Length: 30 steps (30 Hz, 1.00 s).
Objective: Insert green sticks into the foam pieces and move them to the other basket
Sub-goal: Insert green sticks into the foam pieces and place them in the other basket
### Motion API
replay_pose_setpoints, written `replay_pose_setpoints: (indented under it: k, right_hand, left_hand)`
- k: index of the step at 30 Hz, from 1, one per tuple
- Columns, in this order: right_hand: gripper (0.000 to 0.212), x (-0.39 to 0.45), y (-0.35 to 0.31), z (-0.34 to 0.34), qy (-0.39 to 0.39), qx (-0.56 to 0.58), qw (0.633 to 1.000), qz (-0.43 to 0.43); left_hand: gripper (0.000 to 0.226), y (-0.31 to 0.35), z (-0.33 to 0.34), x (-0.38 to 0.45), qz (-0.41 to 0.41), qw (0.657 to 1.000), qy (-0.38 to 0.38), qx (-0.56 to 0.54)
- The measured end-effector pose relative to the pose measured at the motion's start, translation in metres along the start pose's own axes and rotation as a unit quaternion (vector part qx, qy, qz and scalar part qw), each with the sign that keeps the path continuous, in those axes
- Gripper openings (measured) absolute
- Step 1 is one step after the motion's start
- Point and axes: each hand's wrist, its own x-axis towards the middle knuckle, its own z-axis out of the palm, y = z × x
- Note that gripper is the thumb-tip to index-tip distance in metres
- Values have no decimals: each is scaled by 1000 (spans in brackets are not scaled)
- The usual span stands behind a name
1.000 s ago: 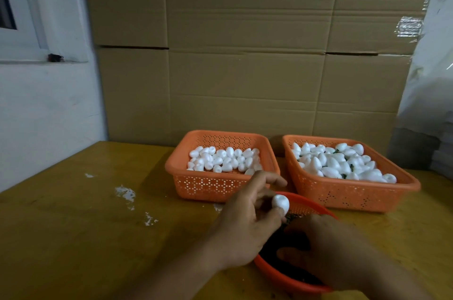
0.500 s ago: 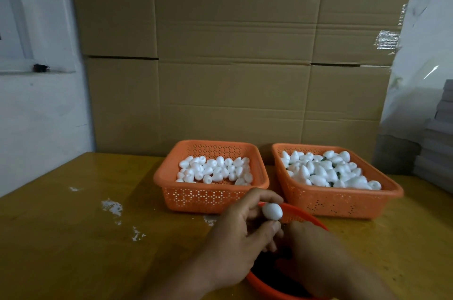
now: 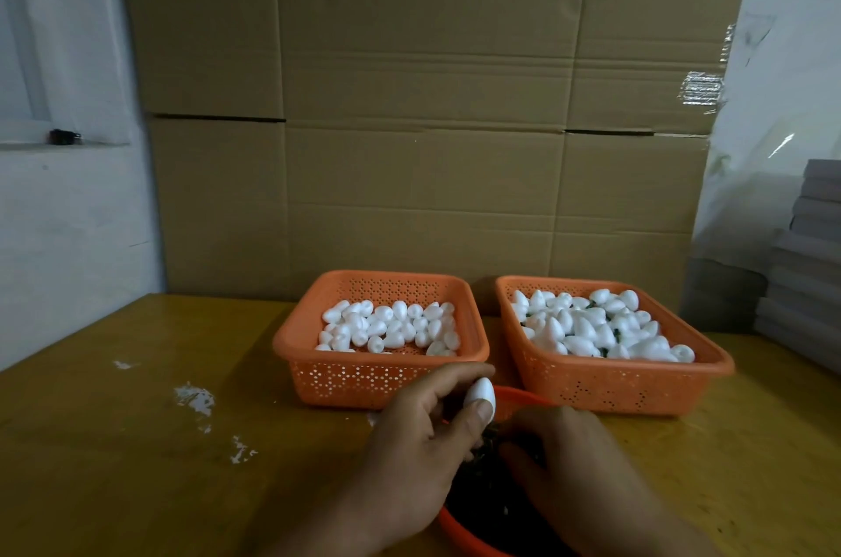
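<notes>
One foam piece (image 3: 482,392) sits pinched in the left hand (image 3: 423,456) fingers. At 3 o'clock, the right hand (image 3: 578,461) reaches into the round basket (image 3: 523,397); its fingers' state I cannot tell.

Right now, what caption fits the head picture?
Left hand pinches a foam piece; right hand reaches into the round basket.

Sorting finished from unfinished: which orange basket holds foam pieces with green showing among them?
The right square basket; dark green bits show between its foam pieces, unlike the left basket.

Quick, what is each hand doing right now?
Left hand: pinches a white foam piece between thumb and fingers.
Right hand: reaches into the round orange bowl; fingers hidden, so cannot be told.
</notes>
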Motion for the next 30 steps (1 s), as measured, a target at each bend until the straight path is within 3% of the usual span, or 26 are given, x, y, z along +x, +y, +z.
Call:
replay_pose_setpoints:
  k: [10, 13, 16, 20, 30]
  right_hand:
    - [8, -4, -3, -7, 87, 110, 990, 12]
    - [14, -5, -3, -7, 103, 145, 984, 17]
    - [15, -6, -2, -8, 123, 169, 978, 4]
    - [13, -7, -4, -10, 130, 211, 969, -24]
    - [15, -9, -8, -9, 131, 272, 951, -71]
  left_hand:
    - [17, 6, -1, 3, -57, 991, 38, -118]
    - [33, 9, -2, 4, -78, 980, 50, -175]
    - [31, 13, -4, 4, -98, 970, 52, -216]
    - [23, 15, -4, 4, -98, 971, 48, -211]
    - [41, 17, -6, 2, -129, 967, 60, -212]
